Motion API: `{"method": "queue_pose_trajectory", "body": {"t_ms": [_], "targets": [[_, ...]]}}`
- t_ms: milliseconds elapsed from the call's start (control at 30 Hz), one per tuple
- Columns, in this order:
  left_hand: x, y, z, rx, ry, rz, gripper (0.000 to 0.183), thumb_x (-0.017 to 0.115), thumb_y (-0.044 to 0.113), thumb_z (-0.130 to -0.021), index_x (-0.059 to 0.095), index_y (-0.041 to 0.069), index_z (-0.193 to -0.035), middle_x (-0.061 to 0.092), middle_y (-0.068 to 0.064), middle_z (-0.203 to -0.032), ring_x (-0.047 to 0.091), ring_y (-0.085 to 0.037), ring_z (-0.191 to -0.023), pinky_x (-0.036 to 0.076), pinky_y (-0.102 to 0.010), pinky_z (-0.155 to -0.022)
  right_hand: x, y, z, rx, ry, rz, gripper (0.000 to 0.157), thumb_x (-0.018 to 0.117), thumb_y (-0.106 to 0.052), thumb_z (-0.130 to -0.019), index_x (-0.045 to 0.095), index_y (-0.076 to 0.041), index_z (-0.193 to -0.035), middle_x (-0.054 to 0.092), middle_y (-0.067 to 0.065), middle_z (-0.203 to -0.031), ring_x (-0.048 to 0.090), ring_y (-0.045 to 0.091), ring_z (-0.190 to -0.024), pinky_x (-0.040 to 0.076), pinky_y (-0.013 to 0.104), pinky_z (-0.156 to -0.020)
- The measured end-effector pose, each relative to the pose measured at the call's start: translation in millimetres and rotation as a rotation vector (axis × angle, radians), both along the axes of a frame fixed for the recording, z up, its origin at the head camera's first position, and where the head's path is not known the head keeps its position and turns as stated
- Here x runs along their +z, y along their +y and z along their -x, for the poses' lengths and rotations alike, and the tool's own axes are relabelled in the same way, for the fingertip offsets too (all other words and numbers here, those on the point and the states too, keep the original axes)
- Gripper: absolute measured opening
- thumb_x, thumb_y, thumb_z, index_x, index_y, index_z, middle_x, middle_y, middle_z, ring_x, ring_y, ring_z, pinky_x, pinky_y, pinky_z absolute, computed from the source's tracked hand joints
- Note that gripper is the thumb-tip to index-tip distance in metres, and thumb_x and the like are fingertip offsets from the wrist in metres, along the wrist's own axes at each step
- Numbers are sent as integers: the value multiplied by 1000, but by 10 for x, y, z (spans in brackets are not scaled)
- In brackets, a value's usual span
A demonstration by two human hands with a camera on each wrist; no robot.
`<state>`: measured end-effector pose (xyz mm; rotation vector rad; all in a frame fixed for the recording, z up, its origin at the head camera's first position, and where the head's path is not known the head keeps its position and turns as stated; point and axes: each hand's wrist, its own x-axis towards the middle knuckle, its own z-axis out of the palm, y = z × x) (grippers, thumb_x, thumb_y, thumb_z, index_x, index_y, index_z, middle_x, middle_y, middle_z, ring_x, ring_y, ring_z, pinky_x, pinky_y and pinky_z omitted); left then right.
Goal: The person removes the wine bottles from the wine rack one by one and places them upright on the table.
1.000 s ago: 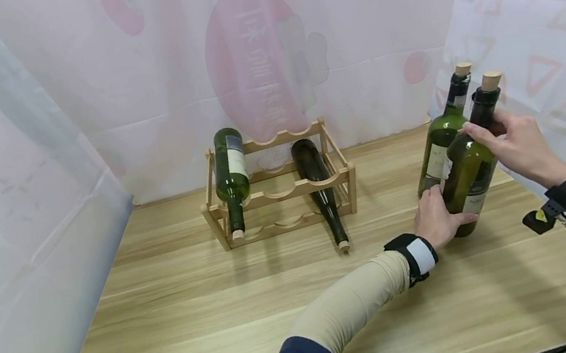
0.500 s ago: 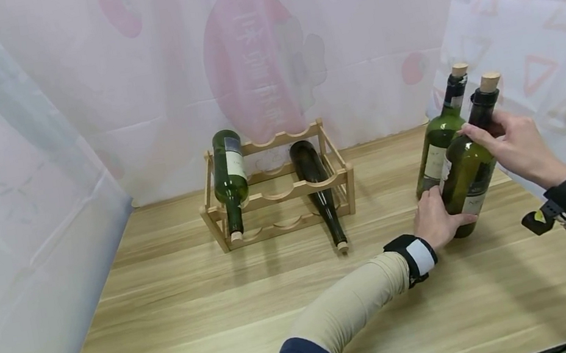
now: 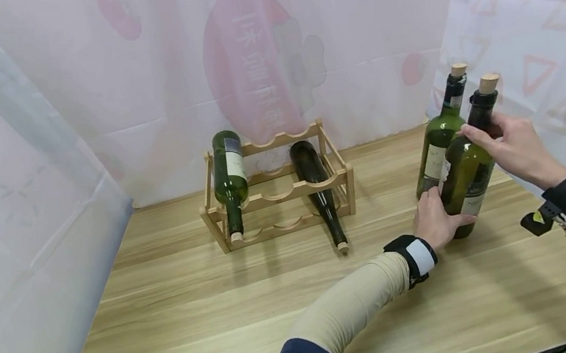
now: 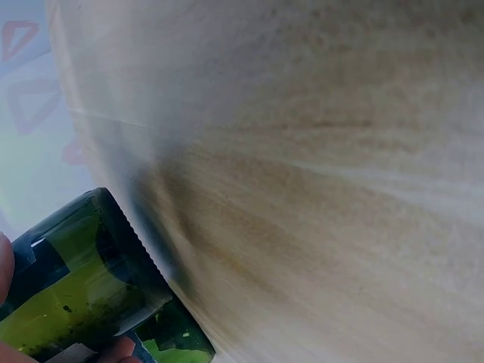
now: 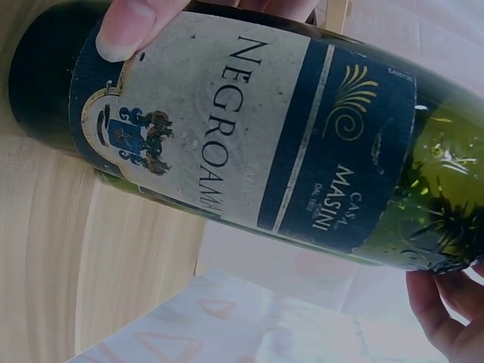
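Two hands hold the front bottle (image 3: 463, 176), a green glass one, out at three o'clock in the head view. The left hand (image 3: 434, 220) grips it low down, at about half past seven, with the thumb on the label (image 5: 227, 106). The right hand (image 3: 520, 148) pinches it just under the neck, at about two o'clock. The bottle leans a little toward one o'clock, and a cork (image 3: 489, 83) sits in its top. I cannot tell if its bottom touches the wooden table (image 3: 203, 337). The label is white and dark blue, and it says "CASA MASINI".

The back bottle (image 3: 437, 158) is green and corked too. It is at eleven o'clock from the front one, so close that I cannot tell if they touch.

Over at nine o'clock from both is a wooden rack (image 3: 294, 189). On its top row, at the nine o'clock end, the racked green bottle (image 3: 227, 173) points its neck to six o'clock. On its bottom row, at the three o'clock end, a dark bottle (image 3: 305, 160) points to five o'clock. Pale cloth (image 3: 137, 101) hangs behind, at twelve o'clock.
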<state>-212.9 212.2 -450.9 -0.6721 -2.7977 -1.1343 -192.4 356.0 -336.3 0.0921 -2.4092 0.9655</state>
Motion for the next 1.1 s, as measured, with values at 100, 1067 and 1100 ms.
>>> {"method": "queue_pose_trajectory", "body": {"t_ms": [100,1067,1100], "targets": [[-3,3,4,4,3,3,64,86,47,-67,56,17,-115,61,7,-105,58,-2,-93,46,-14,-74,8,-5,-2,1,-6,0,30,57,-27,-97,61,-1,-111,53,-36,-73,51,-19,-72,39,3,-64],[-43,34,5,2,6,17,67,86,47,-66,56,16,-117,62,6,-106,59,-3,-94,47,-13,-74,-30,16,-36,-5,-26,-5,31,57,-27,-97,60,0,-113,50,-39,-77,50,-20,-74,39,3,-64],[-44,32,1,-1,6,18,67,86,47,-66,56,16,-117,62,6,-106,59,-3,-94,47,-13,-74,-34,16,-41,-7,-23,-7,31,57,-27,-97,60,0,-112,50,-39,-77,50,-19,-73,39,3,-64]]}}
